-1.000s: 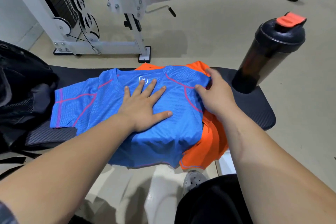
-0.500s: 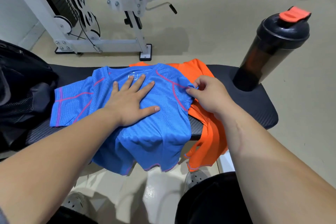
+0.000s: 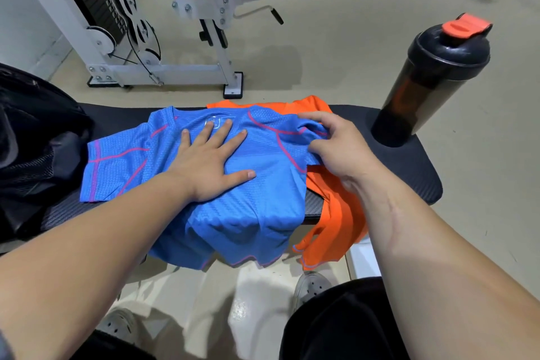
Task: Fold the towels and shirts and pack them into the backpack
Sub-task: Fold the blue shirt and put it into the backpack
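Pressing flat on the chest of the blue shirt (image 3: 263, 207), the left hand (image 3: 210, 164) keeps its fingers straight and spread, while the right hand (image 3: 339, 146) curls thumb and fingers round the bunched sleeve on the right. The shirt lies across the black padded bench (image 3: 380, 172), its hem hanging over the near edge, and partly covers an orange shirt (image 3: 342, 219) that droops off the bench beside it. A black backpack (image 3: 35, 155) sits at the left end, near the other blue sleeve. A dark shaker bottle (image 3: 429, 85) with an orange flip cap stands upright at the right end, apart from the clothes. A white cable machine (image 3: 122, 23) stands on the floor beyond.
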`<action>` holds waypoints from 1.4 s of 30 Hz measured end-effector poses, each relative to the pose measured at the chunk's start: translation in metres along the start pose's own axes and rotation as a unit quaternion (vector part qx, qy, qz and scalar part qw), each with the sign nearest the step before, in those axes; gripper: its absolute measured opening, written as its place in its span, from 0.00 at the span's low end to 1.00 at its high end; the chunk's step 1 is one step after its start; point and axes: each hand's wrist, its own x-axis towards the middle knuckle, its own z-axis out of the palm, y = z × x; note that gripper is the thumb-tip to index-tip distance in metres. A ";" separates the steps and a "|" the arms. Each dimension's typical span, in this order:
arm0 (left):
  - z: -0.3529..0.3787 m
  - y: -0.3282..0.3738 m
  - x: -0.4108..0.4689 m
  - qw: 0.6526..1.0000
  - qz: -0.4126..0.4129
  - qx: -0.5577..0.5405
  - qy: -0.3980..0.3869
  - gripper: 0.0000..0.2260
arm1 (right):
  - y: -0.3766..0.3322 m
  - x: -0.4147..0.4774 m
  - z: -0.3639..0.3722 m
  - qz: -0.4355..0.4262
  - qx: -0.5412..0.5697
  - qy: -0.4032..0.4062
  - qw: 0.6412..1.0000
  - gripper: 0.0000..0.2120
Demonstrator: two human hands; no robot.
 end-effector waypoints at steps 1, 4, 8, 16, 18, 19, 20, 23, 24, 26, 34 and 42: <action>-0.002 0.003 0.000 1.000 0.001 0.013 0.008 0.41 | 0.000 0.002 -0.002 0.020 0.009 0.033 0.999 0.30; -0.009 0.023 -0.001 0.997 0.036 0.053 0.045 0.36 | 0.004 0.007 -0.009 0.074 0.024 0.131 0.988 0.29; -0.003 0.044 0.003 0.999 0.042 -0.017 -0.002 0.37 | 0.011 0.011 -0.016 0.100 0.015 0.166 0.981 0.25; -0.010 0.074 0.015 0.995 0.048 -0.077 0.050 0.44 | 0.016 0.012 -0.022 0.088 -0.184 0.165 0.965 0.20; -0.010 0.090 0.020 0.993 0.072 -0.083 0.052 0.43 | 0.014 0.014 -0.025 0.070 -0.176 0.195 0.962 0.15; -0.009 0.096 0.024 0.992 0.080 -0.083 0.049 0.42 | 0.013 0.015 -0.027 0.063 -0.163 0.210 0.962 0.13; -0.007 0.101 0.028 0.992 0.083 -0.085 0.042 0.42 | 0.011 0.016 -0.028 0.050 -0.149 0.222 0.962 0.12; -0.003 0.106 0.039 0.994 0.074 -0.081 0.014 0.46 | 0.010 0.017 -0.031 0.030 -0.114 0.246 0.962 0.10; -0.005 0.106 0.042 0.994 0.073 -0.077 0.013 0.47 | 0.012 0.018 -0.032 0.036 -0.105 0.252 0.961 0.09; -0.011 0.105 0.049 0.994 0.069 -0.081 0.013 0.49 | 0.016 0.018 -0.034 0.060 -0.114 0.235 0.963 0.14; -0.011 0.101 0.072 0.997 0.056 -0.034 -0.029 0.50 | 0.017 0.016 -0.040 0.132 -0.199 0.133 0.962 0.33; -0.014 0.104 0.070 0.998 0.054 -0.015 -0.018 0.56 | 0.025 0.016 -0.037 0.128 -0.228 0.140 0.955 0.10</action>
